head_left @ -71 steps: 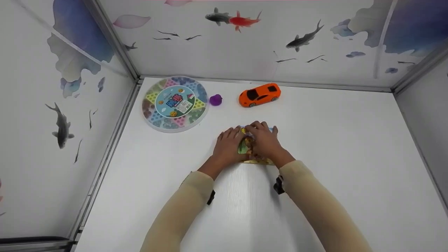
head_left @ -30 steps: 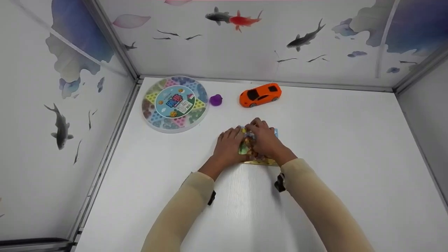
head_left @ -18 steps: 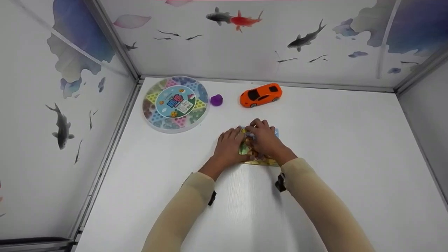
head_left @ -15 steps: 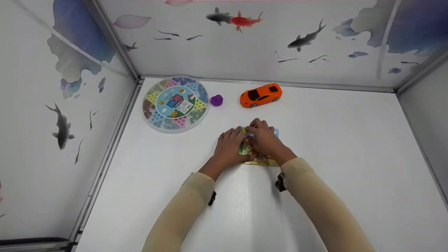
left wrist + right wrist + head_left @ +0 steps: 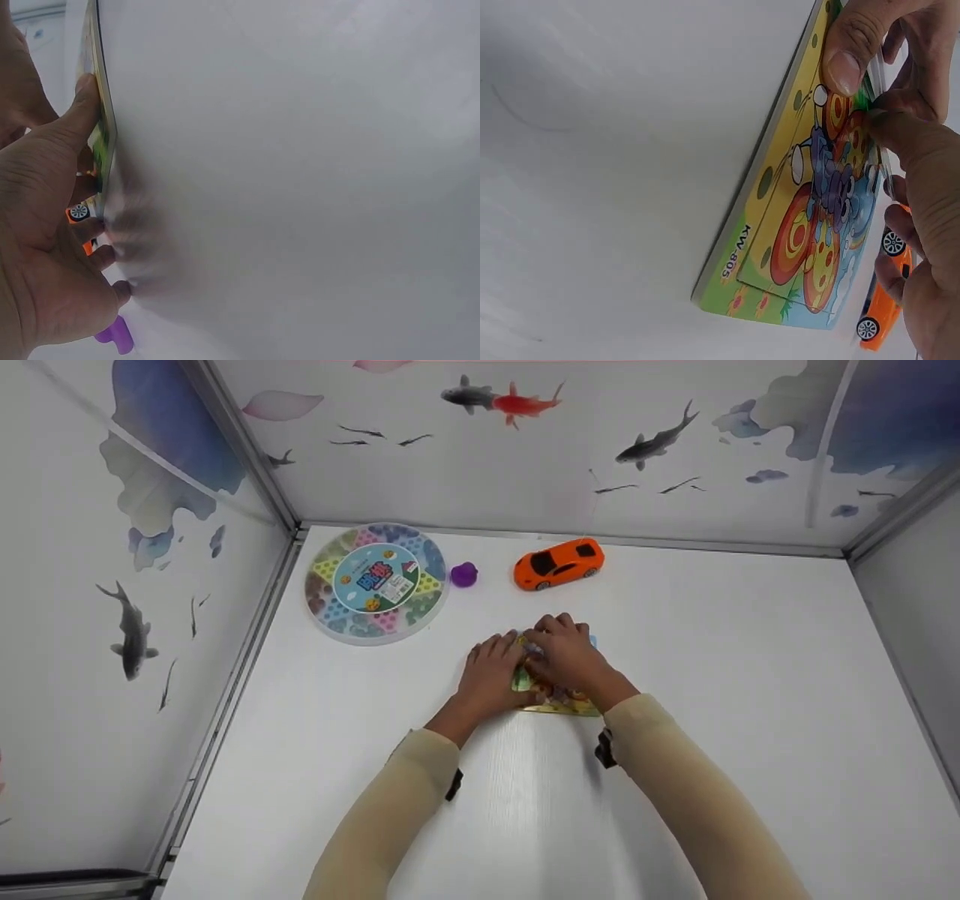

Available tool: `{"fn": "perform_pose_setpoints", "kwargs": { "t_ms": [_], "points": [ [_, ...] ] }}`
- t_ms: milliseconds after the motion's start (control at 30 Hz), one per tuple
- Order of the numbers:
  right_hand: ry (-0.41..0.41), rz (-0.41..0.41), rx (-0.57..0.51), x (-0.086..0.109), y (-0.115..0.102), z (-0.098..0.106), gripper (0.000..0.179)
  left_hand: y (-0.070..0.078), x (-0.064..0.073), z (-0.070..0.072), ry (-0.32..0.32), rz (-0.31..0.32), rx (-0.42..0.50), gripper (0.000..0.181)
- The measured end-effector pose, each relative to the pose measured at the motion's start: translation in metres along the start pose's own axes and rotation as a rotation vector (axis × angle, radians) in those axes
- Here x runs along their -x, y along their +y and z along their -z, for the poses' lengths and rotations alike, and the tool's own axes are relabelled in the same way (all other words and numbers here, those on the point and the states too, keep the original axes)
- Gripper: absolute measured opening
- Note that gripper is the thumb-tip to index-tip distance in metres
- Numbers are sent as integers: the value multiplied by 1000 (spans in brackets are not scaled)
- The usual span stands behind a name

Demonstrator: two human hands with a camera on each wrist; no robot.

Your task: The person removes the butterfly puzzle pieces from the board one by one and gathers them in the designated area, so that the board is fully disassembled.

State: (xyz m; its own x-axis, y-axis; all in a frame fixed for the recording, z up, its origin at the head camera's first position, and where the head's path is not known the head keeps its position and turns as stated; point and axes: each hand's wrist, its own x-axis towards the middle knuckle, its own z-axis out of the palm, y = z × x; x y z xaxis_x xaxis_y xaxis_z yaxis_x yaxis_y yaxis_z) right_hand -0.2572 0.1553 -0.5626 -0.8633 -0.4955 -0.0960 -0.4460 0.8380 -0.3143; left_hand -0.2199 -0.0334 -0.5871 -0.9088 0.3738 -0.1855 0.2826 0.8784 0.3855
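A jigsaw puzzle board (image 5: 821, 202) with a cartoon butterfly and a yellow-green border lies on the table, partly hidden by both hands. Shiny clear plastic film (image 5: 889, 169) shows along it. My left hand (image 5: 491, 675) rests over the board's left side; its thumb (image 5: 846, 71) presses on the printed face, and several fingertips touch the table beside it, seen in the left wrist view. My right hand (image 5: 571, 660) lies over the upper middle with curled fingers, seeming to pinch the clear film; its fingertips are partly hidden.
An orange toy car (image 5: 559, 564) stands behind the hands. To its left are a small purple object (image 5: 464, 574) and a round, clear-lidded board game (image 5: 376, 585). Printed wall panels (image 5: 525, 480) border the white table (image 5: 750, 697) at the back and sides.
My right hand has shifted slightly over the board, its fingers drawing together, and more of the board's near right edge shows than at first. The left hand stays in place.
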Motion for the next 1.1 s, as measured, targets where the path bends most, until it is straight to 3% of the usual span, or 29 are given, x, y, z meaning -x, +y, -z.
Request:
{"fn": "perform_pose_setpoints", "kwargs": {
  "t_ms": [167, 533, 1100],
  "points": [
    [64, 21, 98, 7, 8, -1, 39, 0, 1, 1, 21, -8, -18, 96],
    [132, 29, 67, 28, 33, 4, 28, 0, 1, 1, 5, 6, -5, 96],
    [116, -133, -39, 68, 89, 11, 33, 2, 2, 4, -17, 19, 10, 100]
  ]
}}
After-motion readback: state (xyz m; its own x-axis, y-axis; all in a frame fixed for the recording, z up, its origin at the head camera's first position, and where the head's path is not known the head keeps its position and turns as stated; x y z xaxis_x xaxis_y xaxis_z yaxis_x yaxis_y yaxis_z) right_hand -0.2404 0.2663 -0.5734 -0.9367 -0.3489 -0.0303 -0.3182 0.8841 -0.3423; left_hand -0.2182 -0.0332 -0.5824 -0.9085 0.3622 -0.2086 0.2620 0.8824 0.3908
